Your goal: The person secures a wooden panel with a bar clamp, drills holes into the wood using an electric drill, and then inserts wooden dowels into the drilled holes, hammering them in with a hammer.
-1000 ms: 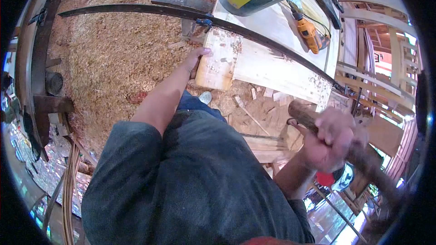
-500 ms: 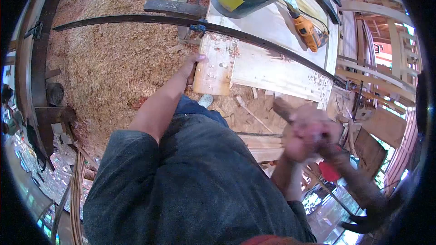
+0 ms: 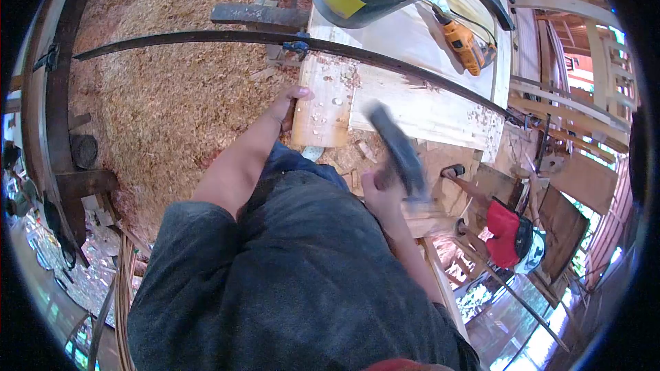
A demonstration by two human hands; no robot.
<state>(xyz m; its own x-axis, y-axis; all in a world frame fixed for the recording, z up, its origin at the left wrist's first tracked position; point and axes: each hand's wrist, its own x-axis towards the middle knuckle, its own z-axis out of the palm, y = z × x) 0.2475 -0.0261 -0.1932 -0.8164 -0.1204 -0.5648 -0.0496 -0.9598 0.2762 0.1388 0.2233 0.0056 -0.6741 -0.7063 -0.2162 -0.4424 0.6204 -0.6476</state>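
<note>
My left hand [image 3: 290, 105] grips the left edge of a pale wooden panel [image 3: 412, 106], its thumb on top and its fingers mostly hidden underneath. Wood chips lie scattered on this end of the panel. In my right hand [image 3: 383, 196] is a hammer [image 3: 397, 144], smeared by motion and raised in front of the panel's near edge. A long metal bar clamp [image 3: 412, 69] runs across the panel, with a blue fitting [image 3: 295, 47] near the left corner.
A dark bucket with a yellow label [image 3: 344, 0] and an orange power tool [image 3: 464, 45] stand on the panel's far part. Wood shavings [image 3: 165, 96] cover the ground at left. A person in red [image 3: 503, 233] is at the right, among boards.
My right hand has swung the hammer from the lower right up and leftward toward the panel. My left hand stays on the panel's edge. The person in red has come into fuller view.
</note>
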